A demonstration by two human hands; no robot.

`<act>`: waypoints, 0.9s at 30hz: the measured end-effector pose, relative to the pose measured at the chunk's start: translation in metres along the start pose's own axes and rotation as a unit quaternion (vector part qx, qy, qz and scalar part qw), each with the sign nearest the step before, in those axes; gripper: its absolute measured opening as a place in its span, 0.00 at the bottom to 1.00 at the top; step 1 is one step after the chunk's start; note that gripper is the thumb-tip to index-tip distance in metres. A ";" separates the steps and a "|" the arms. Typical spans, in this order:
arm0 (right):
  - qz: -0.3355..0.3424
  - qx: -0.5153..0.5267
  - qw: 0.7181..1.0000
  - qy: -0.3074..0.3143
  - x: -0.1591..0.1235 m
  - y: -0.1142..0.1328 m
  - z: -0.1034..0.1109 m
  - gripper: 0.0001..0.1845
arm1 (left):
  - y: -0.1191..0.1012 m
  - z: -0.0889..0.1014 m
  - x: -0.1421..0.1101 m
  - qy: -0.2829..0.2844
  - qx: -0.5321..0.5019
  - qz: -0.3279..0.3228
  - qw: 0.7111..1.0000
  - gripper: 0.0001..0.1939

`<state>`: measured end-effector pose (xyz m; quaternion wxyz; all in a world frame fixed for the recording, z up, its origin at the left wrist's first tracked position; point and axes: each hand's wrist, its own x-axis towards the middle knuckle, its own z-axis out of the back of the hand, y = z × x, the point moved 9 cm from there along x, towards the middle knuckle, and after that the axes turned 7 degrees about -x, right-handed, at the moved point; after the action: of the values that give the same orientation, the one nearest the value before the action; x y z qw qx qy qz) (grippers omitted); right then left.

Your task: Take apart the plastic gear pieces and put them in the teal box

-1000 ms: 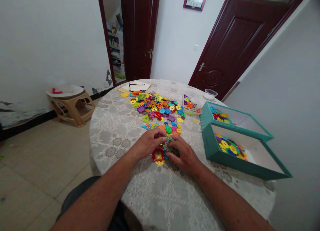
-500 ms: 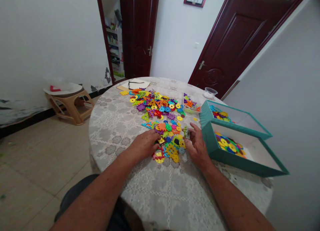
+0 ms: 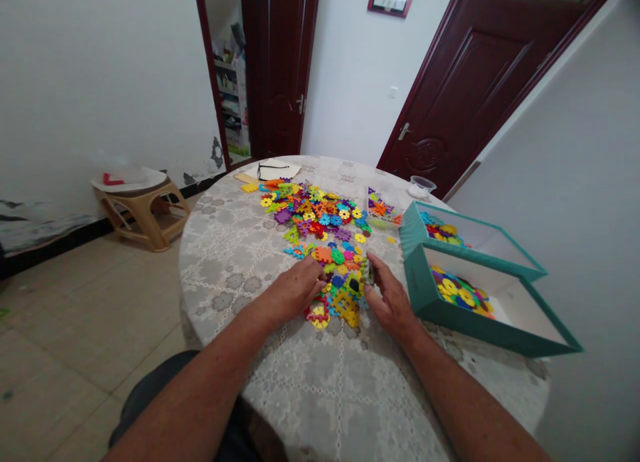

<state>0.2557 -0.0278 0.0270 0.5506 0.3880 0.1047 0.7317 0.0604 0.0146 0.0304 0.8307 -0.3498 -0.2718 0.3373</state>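
Head camera: right hand [image 3: 393, 297] pinches a pale green piece [image 3: 369, 271] over the table [image 3: 320, 395]

From where I stand, the pale green piece is on its edge between the right thumb and fingers, a narrow grip, at the right side of a near heap [image 3: 338, 281] of coloured plastic pieces. That heap lies between the table's middle and its near edge. Opposite, the left hand [image 3: 299, 285] has its fingers curled down onto the heap's left side; they hide what is under them, so I cannot tell whether it grips anything.

Between the two hands I can see a yellow square piece [image 3: 345, 303] and a dark piece [image 3: 354, 285], with a red frame [image 3: 309, 315] just beside the left hand, towards the near edge.

A larger far heap [image 3: 313, 212] spreads towards the table's far edge. Beyond it, at the far left edge, black-framed glasses [image 3: 259, 173] rest on paper [image 3: 284, 173]. Along the right edge sit a near teal box [image 3: 470, 330] and a far teal box [image 3: 413, 232], both with coloured pieces inside. A clear bowl [image 3: 423, 183] stands by the far right edge.
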 end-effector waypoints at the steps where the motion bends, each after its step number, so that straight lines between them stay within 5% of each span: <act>1: -0.001 0.003 1.000 0.000 0.000 -0.001 -0.001 0.36 | -0.002 0.003 0.000 -0.013 -0.033 -0.006 0.999 0.08; 6: 0.018 0.021 1.000 0.005 -0.002 0.002 -0.006 0.36 | 0.008 0.006 0.002 -0.032 -0.220 0.079 0.972 0.16; 12: 0.108 -0.037 0.993 -0.026 -0.005 0.031 -0.006 0.39 | 0.032 -0.017 0.000 -0.038 -0.477 0.179 0.860 0.24; 20: 0.215 -0.078 0.973 0.033 -0.011 0.060 -0.030 0.44 | 0.018 -0.041 0.001 -0.001 -0.557 0.166 0.814 0.22; 27: 0.208 -0.066 0.975 0.047 -0.008 0.060 -0.036 0.44 | 0.022 -0.039 -0.002 -0.004 -0.534 0.170 0.828 0.20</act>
<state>0.1879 -0.0473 0.0340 0.4050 0.3292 -0.0014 0.8530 0.0775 0.0090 -0.0104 0.4423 -0.7784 -0.3491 0.2766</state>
